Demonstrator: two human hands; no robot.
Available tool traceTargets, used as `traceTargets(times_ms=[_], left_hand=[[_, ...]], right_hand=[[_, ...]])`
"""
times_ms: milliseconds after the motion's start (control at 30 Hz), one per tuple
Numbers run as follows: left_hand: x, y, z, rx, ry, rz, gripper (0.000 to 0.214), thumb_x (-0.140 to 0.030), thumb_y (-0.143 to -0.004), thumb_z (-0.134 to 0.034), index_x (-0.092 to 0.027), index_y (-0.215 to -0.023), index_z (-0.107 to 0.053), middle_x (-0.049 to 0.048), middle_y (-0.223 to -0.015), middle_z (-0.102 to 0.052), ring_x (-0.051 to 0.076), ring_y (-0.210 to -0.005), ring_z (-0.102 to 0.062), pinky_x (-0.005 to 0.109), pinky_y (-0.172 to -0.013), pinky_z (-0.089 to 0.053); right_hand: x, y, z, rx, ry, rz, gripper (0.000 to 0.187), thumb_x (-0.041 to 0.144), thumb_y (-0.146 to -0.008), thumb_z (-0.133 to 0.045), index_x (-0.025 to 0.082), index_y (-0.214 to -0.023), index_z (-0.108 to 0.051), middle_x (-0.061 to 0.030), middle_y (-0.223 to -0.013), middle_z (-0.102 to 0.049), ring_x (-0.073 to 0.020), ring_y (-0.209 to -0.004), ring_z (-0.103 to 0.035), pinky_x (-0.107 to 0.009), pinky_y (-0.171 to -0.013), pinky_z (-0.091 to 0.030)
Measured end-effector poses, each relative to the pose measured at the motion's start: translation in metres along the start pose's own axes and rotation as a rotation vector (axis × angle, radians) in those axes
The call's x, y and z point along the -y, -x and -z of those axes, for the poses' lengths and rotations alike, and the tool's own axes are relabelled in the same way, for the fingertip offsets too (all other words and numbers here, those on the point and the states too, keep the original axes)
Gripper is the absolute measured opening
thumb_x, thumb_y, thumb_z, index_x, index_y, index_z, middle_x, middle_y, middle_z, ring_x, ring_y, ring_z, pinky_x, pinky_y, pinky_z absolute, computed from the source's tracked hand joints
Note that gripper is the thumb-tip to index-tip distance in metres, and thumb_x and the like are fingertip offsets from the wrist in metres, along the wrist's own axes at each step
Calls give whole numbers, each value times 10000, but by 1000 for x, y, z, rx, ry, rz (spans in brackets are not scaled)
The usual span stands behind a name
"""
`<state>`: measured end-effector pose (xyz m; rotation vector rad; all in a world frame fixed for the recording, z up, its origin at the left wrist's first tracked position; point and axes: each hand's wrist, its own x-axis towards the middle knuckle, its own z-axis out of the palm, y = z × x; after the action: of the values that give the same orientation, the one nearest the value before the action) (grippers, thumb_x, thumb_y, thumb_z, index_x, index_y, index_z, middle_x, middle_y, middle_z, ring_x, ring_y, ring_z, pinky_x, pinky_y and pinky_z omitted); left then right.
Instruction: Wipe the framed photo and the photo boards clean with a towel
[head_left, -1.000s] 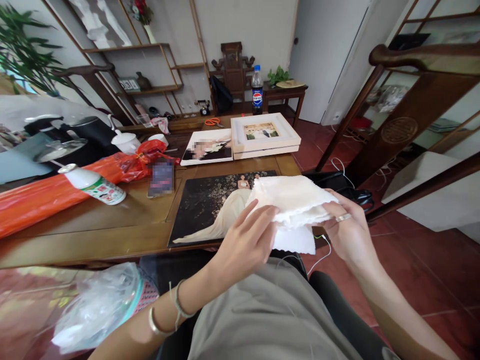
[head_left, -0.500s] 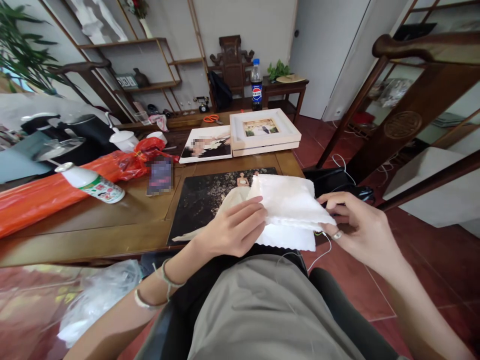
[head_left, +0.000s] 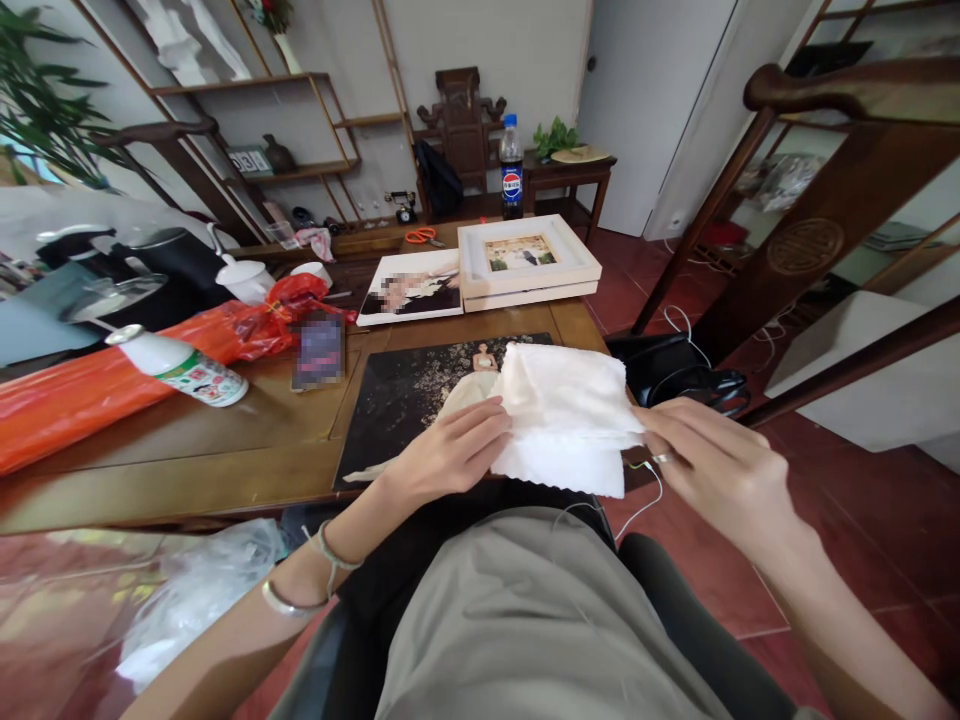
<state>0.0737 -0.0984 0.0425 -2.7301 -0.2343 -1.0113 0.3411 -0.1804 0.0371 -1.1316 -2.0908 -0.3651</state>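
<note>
A white cloth (head_left: 562,395), partly folded over itself with a wavy lower edge, is stretched between my two hands above the table's front edge. My left hand (head_left: 457,450) pinches its left side. On the opposite side, my right hand (head_left: 712,460), with a ring on one finger, grips the right corner between thumb and fingers. Under and to the left of the cloth lies a dark photo panel (head_left: 397,410) showing a figure in a long pale dress; the cloth hides its right part.
Farther back are a white-edged photo panel (head_left: 411,290), a white frame (head_left: 529,290), orange-handled scissors (head_left: 424,237) and a cola bottle (head_left: 511,170). To the left lie a phone-like object (head_left: 319,350), a white bottle (head_left: 180,368) and a long orange plastic-wrapped bundle (head_left: 67,410). A wooden chair (head_left: 817,220) stands right.
Both hands have shifted slightly left with the cloth. The upper fold has moved back a little, showing more of the lower layer. The right fingers have closed in on the corner.
</note>
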Motion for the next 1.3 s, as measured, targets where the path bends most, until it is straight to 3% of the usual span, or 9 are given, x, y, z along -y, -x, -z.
traceTargets(times_ms=[267, 400, 500, 633, 800, 933, 1133, 1233, 1300], left_hand=[[-14, -8, 7, 35, -5, 6, 111, -261, -881, -535, -153, -903, -556, 76, -894, -675, 205, -902, -659, 318, -736, -575], [-15, -7, 10, 120, 87, 236, 314, -124, -885, -466, -166, -1192, -513, 70, -968, -664, 159, -869, -649, 254, -669, -544], [-13, -9, 8, 149, 121, 310, 294, -139, -899, -469, -201, -1173, -557, 58, -1000, -653, 132, -818, -645, 229, -652, -527], [-13, -10, 4, 76, 196, 379, 188, -163, -915, -477, -168, -1045, -613, 57, -948, -661, 124, -798, -647, 234, -714, -532], [-20, -9, 1, 14, 202, 447, 157, -154, -901, -499, -172, -1003, -617, 59, -948, -657, 139, -833, -655, 256, -737, -553], [-21, -6, 0, -30, 107, 417, 166, -134, -897, -476, -163, -989, -612, 112, -1116, -625, 172, -906, -666, 287, -740, -577], [-19, 4, -2, 96, -6, 265, 224, -88, -906, -425, -104, -1075, -571, 137, -1080, -661, 201, -983, -656, 317, -821, -568], [-24, -2, 1, 164, 57, 330, 240, -232, -923, -460, -117, -1115, -548, 124, -1053, -661, 205, -971, -649, 328, -803, -570], [-29, -10, 4, 266, 68, 350, 470, -458, -876, -517, -120, -1203, -498, 129, -1039, -651, 235, -961, -640, 347, -743, -582]], right_hand=[[12, -7, -5, 78, -124, 7, 298, 87, -830, -532, 231, -1090, -557, -66, -880, -599, -210, -789, -549, -382, -683, -497], [11, -9, -7, 76, -140, 24, 241, 85, -838, -518, 227, -1028, -563, -72, -920, -592, -208, -820, -544, -376, -697, -491], [11, -9, -7, 138, -152, 22, 211, 95, -860, -493, 251, -963, -590, -62, -981, -603, -184, -799, -553, -328, -643, -481], [14, -13, -3, 228, 3, 87, 387, 59, -866, -473, 325, -1117, -597, -47, -1038, -609, -160, -804, -570, -291, -660, -490], [17, -16, -3, 184, 148, 160, 541, 19, -851, -476, 388, -1242, -541, -34, -1008, -611, -165, -827, -569, -298, -701, -496], [19, -22, -6, 181, 173, 192, 419, 49, -848, -498, 348, -1120, -610, -44, -1045, -603, -177, -805, -547, -320, -683, -485], [17, -12, -12, 179, 245, 42, 194, 65, -837, -488, 198, -858, -628, -120, -1069, -568, -222, -861, -544, -345, -658, -485], [19, -4, -16, 176, 171, 3, 255, 51, -846, -458, 185, -992, -619, -128, -1065, -570, -223, -882, -561, -341, -678, -496], [21, -5, -18, 195, 130, 18, 293, 40, -855, -422, 179, -1032, -610, -115, -988, -583, -218, -859, -568, -334, -666, -496]])
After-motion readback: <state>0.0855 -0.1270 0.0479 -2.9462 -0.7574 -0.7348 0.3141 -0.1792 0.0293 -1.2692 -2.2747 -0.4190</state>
